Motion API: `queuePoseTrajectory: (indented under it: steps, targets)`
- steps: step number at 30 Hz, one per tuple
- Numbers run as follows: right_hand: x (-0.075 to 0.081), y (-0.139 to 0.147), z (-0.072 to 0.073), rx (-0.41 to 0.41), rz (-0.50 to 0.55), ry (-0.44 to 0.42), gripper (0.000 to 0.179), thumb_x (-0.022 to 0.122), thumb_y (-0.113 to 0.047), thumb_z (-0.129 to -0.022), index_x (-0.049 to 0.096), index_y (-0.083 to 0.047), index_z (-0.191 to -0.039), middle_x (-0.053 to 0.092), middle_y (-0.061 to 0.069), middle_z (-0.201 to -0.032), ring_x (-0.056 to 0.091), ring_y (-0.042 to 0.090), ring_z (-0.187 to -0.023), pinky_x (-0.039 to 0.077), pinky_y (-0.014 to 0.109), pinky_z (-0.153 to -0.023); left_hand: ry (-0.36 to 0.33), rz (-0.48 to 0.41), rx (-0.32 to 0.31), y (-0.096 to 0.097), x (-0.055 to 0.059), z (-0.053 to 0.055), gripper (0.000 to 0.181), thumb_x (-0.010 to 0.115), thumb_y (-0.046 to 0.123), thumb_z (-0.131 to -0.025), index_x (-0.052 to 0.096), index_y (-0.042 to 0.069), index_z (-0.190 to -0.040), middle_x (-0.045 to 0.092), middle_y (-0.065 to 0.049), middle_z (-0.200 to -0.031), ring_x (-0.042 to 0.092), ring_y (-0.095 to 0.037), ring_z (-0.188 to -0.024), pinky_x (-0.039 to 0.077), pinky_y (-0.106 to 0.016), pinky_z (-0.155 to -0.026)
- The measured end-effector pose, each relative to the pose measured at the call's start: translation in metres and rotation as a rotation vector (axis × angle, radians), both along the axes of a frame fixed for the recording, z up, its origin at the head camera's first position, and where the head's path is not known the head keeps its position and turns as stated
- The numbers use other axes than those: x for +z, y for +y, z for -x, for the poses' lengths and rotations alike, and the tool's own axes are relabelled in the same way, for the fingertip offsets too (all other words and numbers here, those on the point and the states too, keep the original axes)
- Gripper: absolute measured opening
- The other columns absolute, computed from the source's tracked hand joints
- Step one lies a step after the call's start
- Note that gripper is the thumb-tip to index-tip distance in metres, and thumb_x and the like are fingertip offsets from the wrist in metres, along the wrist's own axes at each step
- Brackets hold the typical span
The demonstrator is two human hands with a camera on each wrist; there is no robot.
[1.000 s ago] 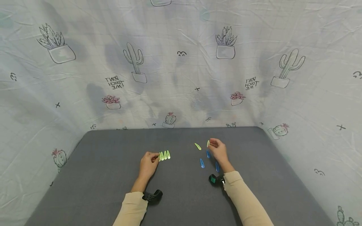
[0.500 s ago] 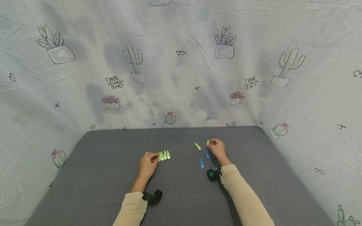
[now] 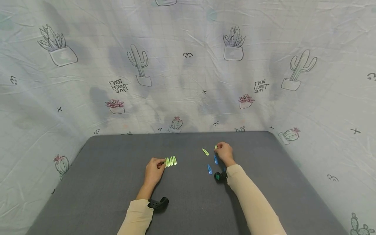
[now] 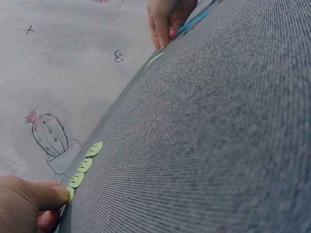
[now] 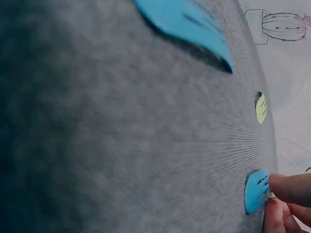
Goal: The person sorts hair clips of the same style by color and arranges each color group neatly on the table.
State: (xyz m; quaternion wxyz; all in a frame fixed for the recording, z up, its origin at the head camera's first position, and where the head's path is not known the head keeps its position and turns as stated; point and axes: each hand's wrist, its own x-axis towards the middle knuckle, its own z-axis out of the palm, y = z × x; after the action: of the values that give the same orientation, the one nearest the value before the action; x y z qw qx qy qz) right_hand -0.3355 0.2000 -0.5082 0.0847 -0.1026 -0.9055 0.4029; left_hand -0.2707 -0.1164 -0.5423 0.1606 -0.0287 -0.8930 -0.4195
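Four-like in shape, yellow-green snap hair clips lie side by side in a short row on the grey table. My left hand pinches the leftmost clip of that row between thumb and finger. Farther right, my right hand pinches another yellow-green hair clip, mostly covered by the fingertips in the right wrist view. Just in front of those fingertips lies a blue hair clip. A loose yellow-green clip rests to the left of the right hand.
A second blue clip lies nearer on the grey table, and a third blue clip is mostly hidden by the right wrist. Behind the table's far edge hangs a pale cloth printed with cacti.
My right hand has shifted slightly forward and left over the far yellow-green clip, its fingers closing on it. The left hand and the row of clips have stayed put.
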Motion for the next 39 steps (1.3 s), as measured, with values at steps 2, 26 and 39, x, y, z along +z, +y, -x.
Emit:
queuePoseTrajectory:
  steps: [2, 26, 39]
  targets:
    - [0.0, 0.0, 0.002, -0.003, -0.021, -0.001, 0.027, 0.068, -0.006, -0.083, 0.066, 0.004, -0.108, 0.066, 0.015, -0.093, 0.06, 0.027, -0.087, 0.049, 0.041, -0.078, 0.004, 0.003, -0.002, 0.0, 0.0, 0.0, 0.018, 0.068, 0.007, -0.085, 0.073, 0.005, -0.102, 0.058, -0.01, -0.091, 0.058, -0.02, -0.079, 0.049, -0.036, -0.073]
    - [-0.007, 0.018, 0.001, 0.058, 0.413, -0.019, 0.034, 0.06, 0.003, -0.086, 0.063, 0.004, -0.119, 0.065, 0.013, -0.099, 0.057, 0.015, -0.087, 0.05, 0.024, -0.072, 0.011, 0.003, -0.015, 0.003, 0.002, 0.0, 0.017, 0.068, 0.006, -0.085, 0.073, 0.005, -0.101, 0.058, -0.01, -0.09, 0.057, -0.019, -0.077, 0.048, -0.035, -0.071]
    - [0.006, 0.009, -0.018, 0.205, 0.463, 0.007, 0.033, 0.061, -0.003, -0.089, 0.062, -0.001, -0.122, 0.062, 0.007, -0.098, 0.056, 0.012, -0.086, 0.05, 0.03, -0.078, 0.014, 0.0, -0.011, 0.001, 0.001, 0.0, 0.017, 0.068, 0.006, -0.085, 0.073, 0.004, -0.101, 0.058, -0.01, -0.09, 0.057, -0.019, -0.077, 0.048, -0.036, -0.071]
